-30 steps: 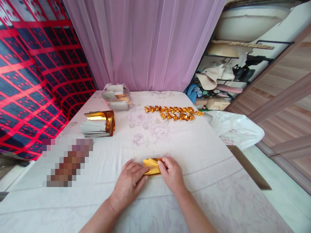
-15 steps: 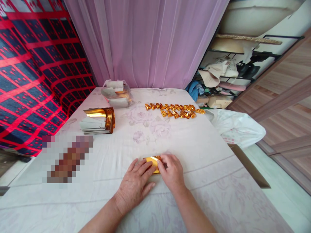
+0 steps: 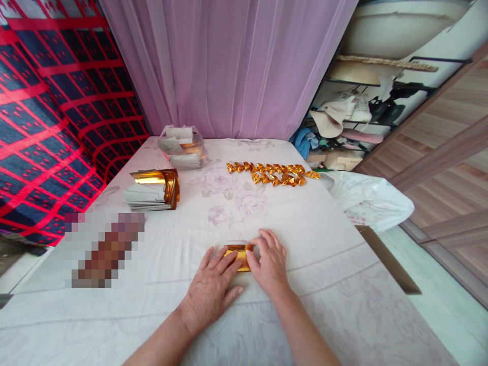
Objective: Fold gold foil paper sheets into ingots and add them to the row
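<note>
Purple curtain (image 3: 229, 66) fills the far end of my view as I watch from a distance, and before it lies the table (image 3: 168, 244) under a pale flowered cover. Near its front edge I have both hands at work. My left hand (image 3: 211, 284) lies palm down, its fingers a little spread, tips pressing on the gold paper (image 3: 243, 254). My right hand (image 3: 271, 267) rests at the right end, thumb on the paper and the other fingers fanned away; I cannot tell whether thumb and forefinger pinch the edge. Farther off on the left stand a clear plastic bag (image 3: 190, 161) with more sheets and, nearer, a loose stack (image 3: 148, 194) of grey and gold paper. That gold paper lies flat on the table between my hands, and I judge the step to be flattening a fold. The next move, I think, calls for steady left fingertips while the right thumb runs along the crease, so the sheet doesn't skew. Smallest are the twisted gold pieces (image 3: 275, 179), lined up toward the far right.
</note>
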{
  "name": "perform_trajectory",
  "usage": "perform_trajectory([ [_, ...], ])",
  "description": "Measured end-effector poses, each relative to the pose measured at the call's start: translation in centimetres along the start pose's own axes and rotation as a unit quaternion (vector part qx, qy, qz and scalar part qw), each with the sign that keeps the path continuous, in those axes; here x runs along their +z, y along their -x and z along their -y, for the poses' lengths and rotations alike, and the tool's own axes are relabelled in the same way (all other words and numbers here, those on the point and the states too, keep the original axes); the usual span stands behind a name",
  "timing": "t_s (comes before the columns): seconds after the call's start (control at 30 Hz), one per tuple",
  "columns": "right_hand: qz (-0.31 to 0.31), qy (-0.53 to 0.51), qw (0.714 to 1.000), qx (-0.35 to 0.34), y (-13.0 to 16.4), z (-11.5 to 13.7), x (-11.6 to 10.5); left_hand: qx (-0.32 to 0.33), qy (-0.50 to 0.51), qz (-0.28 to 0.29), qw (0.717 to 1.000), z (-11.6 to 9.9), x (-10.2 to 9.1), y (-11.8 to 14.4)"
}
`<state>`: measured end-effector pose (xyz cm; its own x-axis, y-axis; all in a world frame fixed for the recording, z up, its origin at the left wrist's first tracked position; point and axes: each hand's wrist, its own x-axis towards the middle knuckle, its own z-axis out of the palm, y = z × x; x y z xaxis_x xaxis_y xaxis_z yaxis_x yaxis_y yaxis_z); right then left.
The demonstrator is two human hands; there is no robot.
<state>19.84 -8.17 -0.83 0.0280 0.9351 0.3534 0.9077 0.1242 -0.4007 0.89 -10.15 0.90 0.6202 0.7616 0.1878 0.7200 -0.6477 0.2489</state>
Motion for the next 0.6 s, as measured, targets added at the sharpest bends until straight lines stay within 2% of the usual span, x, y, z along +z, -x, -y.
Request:
perform_trajectory([
  [0.17,-0.009,-0.034,0.999,-0.015,-0.1,0.0,0.0,-0.001,0.019,-0.034,0.999,0.0,-0.3,-0.1],
  [0.3,-0.021,-0.096,0.994,-0.047,-0.3,-0.1,-0.2,-0.063,0.055,-0.122,0.989,0.7,-0.5,-1.1],
  [0.37,-0.026,-0.128,0.99,-0.06,-0.3,0.0,-0.3,-0.1,0.085,-0.149,0.98,1.4,-0.5,-1.9],
  [0.47,-0.028,-0.162,0.984,-0.065,-0.4,0.0,-0.4,-0.148,0.136,-0.128,0.971,2.4,-0.4,-2.9],
  [0.6,-0.03,-0.209,0.977,-0.032,-0.1,0.2,-0.5,-0.161,0.183,-0.125,0.962,2.9,-0.2,-3.2],
])
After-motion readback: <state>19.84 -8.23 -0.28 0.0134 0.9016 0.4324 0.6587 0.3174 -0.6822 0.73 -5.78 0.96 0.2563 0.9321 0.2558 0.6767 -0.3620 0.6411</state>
